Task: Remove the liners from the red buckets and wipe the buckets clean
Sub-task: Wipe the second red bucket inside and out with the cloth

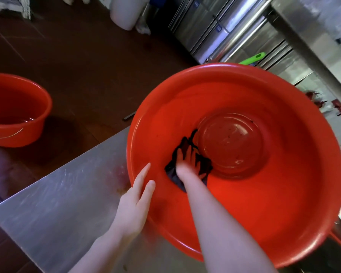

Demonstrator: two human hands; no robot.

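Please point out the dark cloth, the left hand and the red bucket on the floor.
dark cloth [205,165]: head view, its right part.
left hand [134,205]: head view, back of the hand.
red bucket on the floor [28,134]: head view, its outer wall.

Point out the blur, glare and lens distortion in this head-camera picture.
Head view: blur smears the right hand and dark cloth; the wide lens bows the rim of the large red bucket and tilts the steel cabinets; glare streaks those cabinets and the steel table; the left hand is sharper; the floor near the second bucket lies dim.
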